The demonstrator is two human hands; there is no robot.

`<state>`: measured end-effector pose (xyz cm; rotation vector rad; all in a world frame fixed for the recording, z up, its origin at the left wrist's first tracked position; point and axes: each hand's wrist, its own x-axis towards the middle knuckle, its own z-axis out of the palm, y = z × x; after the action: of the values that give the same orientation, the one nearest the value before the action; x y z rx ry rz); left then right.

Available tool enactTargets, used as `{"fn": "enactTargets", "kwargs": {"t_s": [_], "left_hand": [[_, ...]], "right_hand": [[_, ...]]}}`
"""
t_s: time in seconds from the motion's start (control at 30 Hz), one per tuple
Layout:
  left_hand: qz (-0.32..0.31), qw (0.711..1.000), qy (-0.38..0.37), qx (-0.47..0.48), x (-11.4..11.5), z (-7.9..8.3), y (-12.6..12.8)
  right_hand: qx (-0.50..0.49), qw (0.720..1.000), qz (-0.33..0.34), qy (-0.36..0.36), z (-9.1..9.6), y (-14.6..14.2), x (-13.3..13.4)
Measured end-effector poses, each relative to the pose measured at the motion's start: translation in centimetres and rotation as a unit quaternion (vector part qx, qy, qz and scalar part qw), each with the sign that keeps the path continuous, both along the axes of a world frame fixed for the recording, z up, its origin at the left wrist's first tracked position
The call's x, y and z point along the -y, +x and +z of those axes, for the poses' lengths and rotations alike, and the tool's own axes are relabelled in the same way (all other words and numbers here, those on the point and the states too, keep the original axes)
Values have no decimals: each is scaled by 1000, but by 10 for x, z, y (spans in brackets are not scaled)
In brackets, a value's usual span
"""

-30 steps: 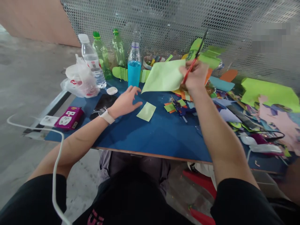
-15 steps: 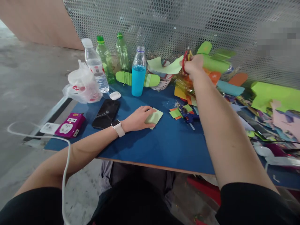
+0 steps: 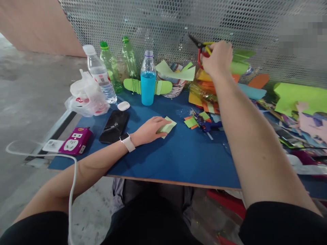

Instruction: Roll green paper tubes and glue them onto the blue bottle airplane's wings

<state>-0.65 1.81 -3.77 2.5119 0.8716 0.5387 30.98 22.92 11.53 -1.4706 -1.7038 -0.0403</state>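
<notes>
My left hand (image 3: 149, 130) lies on the blue table (image 3: 173, 156), its fingers curled over a small light-green paper square (image 3: 168, 125) and pinching it. My right hand (image 3: 217, 59) is raised at the back of the table, closed round red-handled scissors (image 3: 200, 47) whose dark blades point up and left. A larger light-green sheet (image 3: 176, 72) rests on a bowl of scraps (image 3: 176, 89) just left of that hand. A white watch (image 3: 127, 142) is on my left wrist.
A bottle of blue liquid (image 3: 148, 81), three other bottles, a plastic bag (image 3: 87, 97), a black phone (image 3: 114, 126), an earbud case (image 3: 123, 105) and a purple power strip (image 3: 74, 140) stand left. Coloured paper scraps (image 3: 201, 119) and sheets cover the right side. A perforated metal screen runs behind.
My right hand dropped the large green sheet onto the bowl and lifted the scissors higher. My left hand slid right onto the small green square and closed on it.
</notes>
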Motion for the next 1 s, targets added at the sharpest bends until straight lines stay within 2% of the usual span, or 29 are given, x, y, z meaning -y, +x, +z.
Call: {"fn": "enactTargets", "kwargs": {"t_s": [0.1, 0.2, 0.33, 0.43, 0.5, 0.6, 0.67, 0.7, 0.77, 0.87, 1.0], "left_hand": [[6, 1000, 15, 4, -4, -2, 0], [7, 999, 45, 24, -8, -5, -2], [39, 990, 107, 79, -4, 0, -2], [92, 973, 145, 157, 5, 10, 0], [117, 961, 154, 198, 10, 15, 2], [125, 957, 153, 213, 15, 18, 3], [116, 960, 147, 207, 16, 18, 3], [111, 962, 143, 203, 17, 18, 3], [99, 967, 135, 194, 19, 18, 3], [86, 971, 119, 188, 22, 20, 5], [149, 957, 59, 242, 24, 20, 11]], "right_hand": [[-9, 997, -74, -22, 4, -8, 36], [-38, 998, -12, -55, -10, -26, 80], [-116, 975, 143, -126, -54, -43, 147], [-159, 960, 165, -162, -88, -48, 191], [-194, 943, 171, -209, -106, -50, 209], [-260, 900, 209, -279, -123, -58, 222], [-301, 876, 238, -291, -129, -64, 223], [-310, 874, 247, -281, -131, -66, 223], [-303, 890, 247, -236, -133, -69, 222], [-275, 921, 207, -183, -130, -68, 223], [-272, 928, 182, -178, -125, -66, 227]]}}
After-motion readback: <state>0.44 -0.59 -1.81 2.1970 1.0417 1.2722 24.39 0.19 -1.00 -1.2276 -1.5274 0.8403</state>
